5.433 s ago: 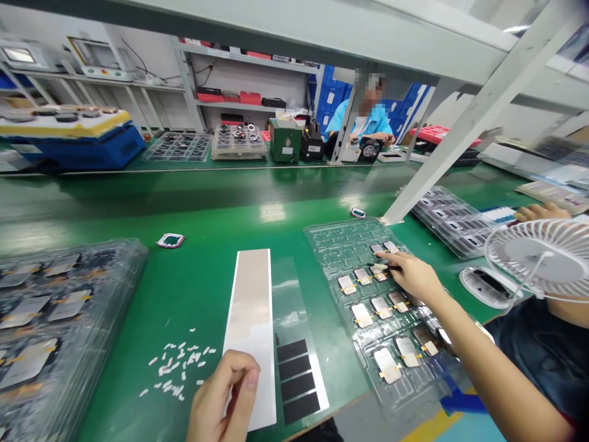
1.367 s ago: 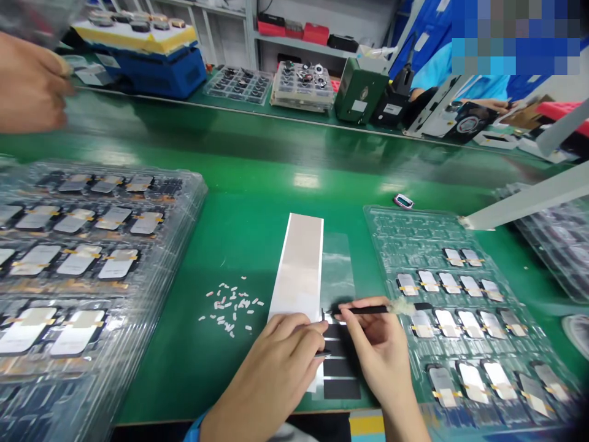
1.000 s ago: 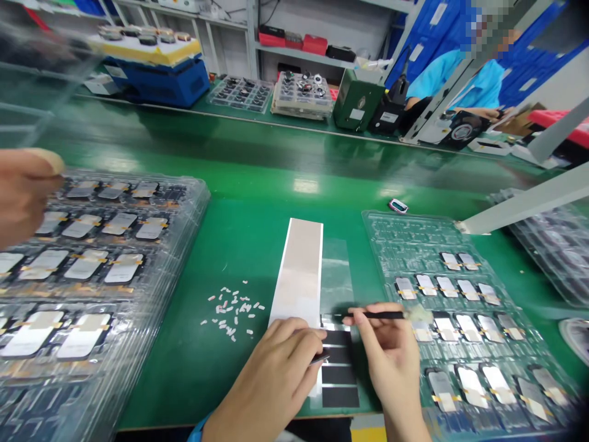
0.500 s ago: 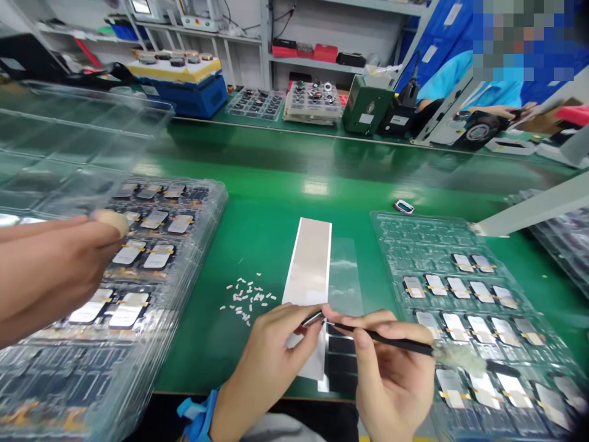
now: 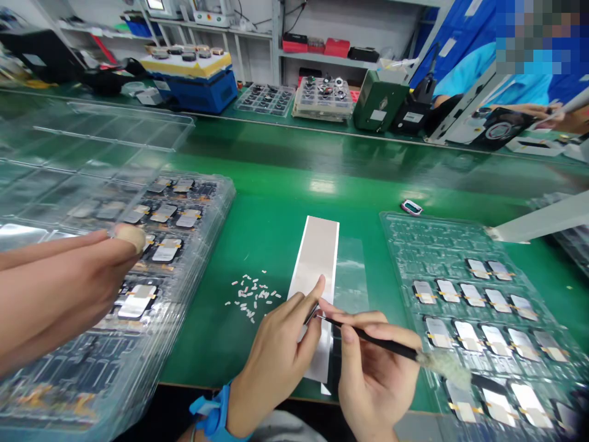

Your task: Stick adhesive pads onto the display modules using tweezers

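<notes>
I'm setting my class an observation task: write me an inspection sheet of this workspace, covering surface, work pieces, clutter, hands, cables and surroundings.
Surface: glossy green worktop; pale strip beside a clear sheet.
Work pieces: silver-faced parts in the clear tray at right; tray stack at left.
Clutter: loose white scraps left of the strip; pink-edged frame beyond the clear tray.
Left hand: fingers hold a small dark-edged piece.
Right hand: fingers hold a slim black tool, tip at that piece.
Cables: thin dark cable near the back shelves.
Surroundings: co-worker's hand at left, by a clear cover; blue-sleeved person behind the bench.
</notes>
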The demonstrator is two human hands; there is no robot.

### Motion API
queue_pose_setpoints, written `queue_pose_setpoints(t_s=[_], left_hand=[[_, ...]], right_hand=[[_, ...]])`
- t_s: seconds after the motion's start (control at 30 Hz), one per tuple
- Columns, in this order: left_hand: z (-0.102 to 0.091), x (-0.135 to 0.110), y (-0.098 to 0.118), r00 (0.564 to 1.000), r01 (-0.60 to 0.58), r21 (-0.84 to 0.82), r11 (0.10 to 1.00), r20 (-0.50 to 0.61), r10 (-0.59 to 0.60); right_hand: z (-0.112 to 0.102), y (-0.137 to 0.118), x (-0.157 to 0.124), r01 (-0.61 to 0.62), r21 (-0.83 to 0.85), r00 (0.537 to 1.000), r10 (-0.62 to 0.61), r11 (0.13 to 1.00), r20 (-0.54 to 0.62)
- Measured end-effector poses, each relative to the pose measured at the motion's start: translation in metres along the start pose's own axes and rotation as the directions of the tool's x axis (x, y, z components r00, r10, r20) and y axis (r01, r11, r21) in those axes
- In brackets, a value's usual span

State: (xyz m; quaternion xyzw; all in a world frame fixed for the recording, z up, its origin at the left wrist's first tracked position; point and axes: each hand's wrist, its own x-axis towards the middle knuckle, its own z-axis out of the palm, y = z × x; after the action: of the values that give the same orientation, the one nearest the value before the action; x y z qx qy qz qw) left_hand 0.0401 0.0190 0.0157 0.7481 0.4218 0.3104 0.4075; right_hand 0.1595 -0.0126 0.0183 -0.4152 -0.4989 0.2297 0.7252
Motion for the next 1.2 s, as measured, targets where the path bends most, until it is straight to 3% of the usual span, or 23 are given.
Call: queue_pose_setpoints(t_s=[1.2], left_hand=[[-0.0023,-0.0045,-0.0011,0.999,0.022,-0.053,0.998,0.040,-0.020]], right_hand=[[0.0015,0.0067,-0.0049,0.053,-0.035,0.998,-0.053,0.998,-0.019]])
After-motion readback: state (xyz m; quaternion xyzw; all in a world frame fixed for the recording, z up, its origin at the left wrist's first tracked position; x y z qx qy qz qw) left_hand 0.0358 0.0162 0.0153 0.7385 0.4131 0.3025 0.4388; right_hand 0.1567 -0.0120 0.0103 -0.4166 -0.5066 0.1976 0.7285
